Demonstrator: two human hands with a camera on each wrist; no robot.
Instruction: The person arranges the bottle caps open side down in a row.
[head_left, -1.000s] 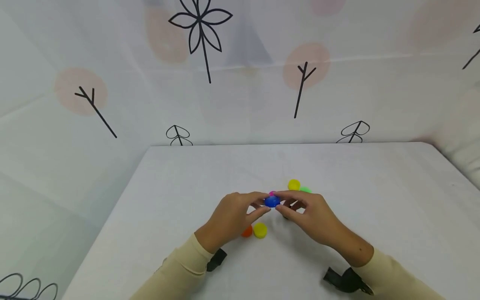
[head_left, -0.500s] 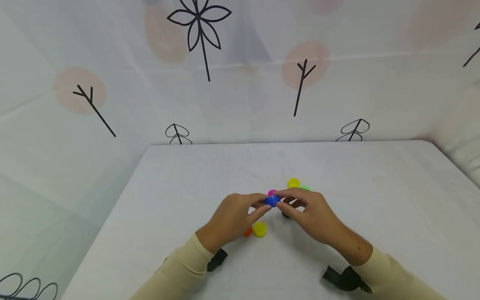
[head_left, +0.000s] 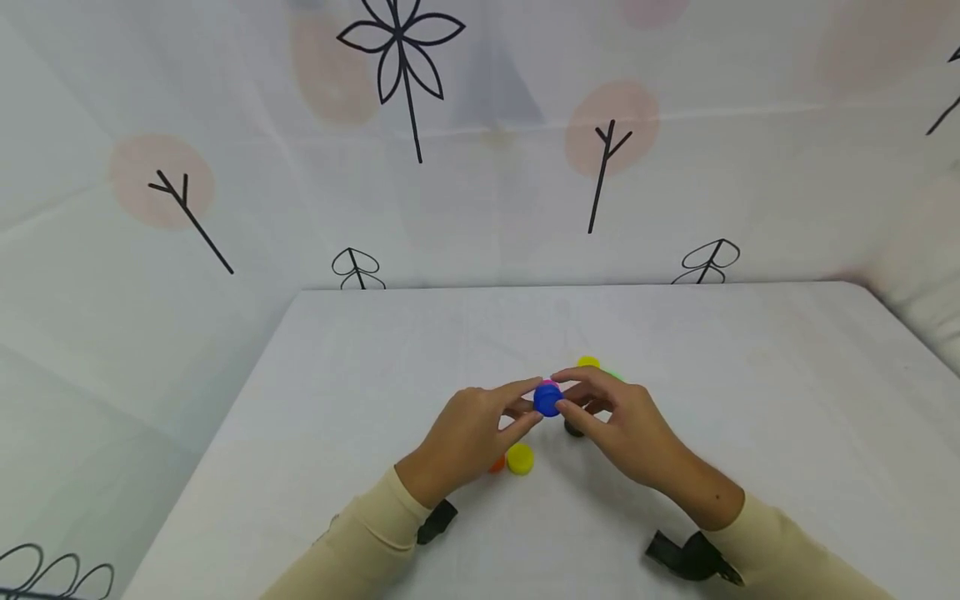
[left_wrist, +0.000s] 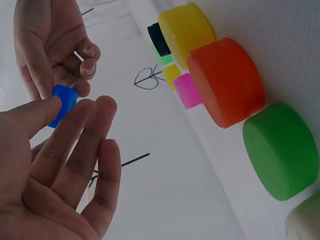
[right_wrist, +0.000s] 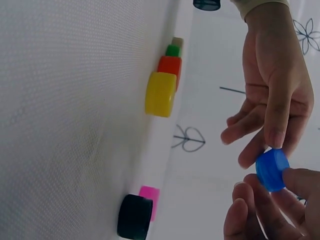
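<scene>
A blue bottle cap (head_left: 547, 400) is held up over the table between both hands. My left hand (head_left: 467, 432) pinches its left side with thumb and fingers. From the right, my right hand (head_left: 633, 429) pinches the same cap by thumb and fingertips. In the left wrist view the blue cap (left_wrist: 64, 104) sits between the two hands' fingertips. Beneath and around the hands, caps lie on the table: a yellow cap (head_left: 520, 459), an orange cap (right_wrist: 169, 66), a pink cap (left_wrist: 188, 91) and a black cap (head_left: 573, 428), partly hidden by the right hand.
Behind the right hand lie another yellow cap (head_left: 588, 362) and a light green cap (head_left: 613, 376). The left wrist view shows a dark green cap (left_wrist: 281, 151) and a whitish one (left_wrist: 305, 220) along the row. A white patterned cloth (head_left: 487, 208) hangs behind the table (head_left: 750, 375).
The blue cap has turned between the fingers, so its round face now shows more toward the head camera. The right hand's fingers have lifted slightly; both wrists stay nearly in place.
</scene>
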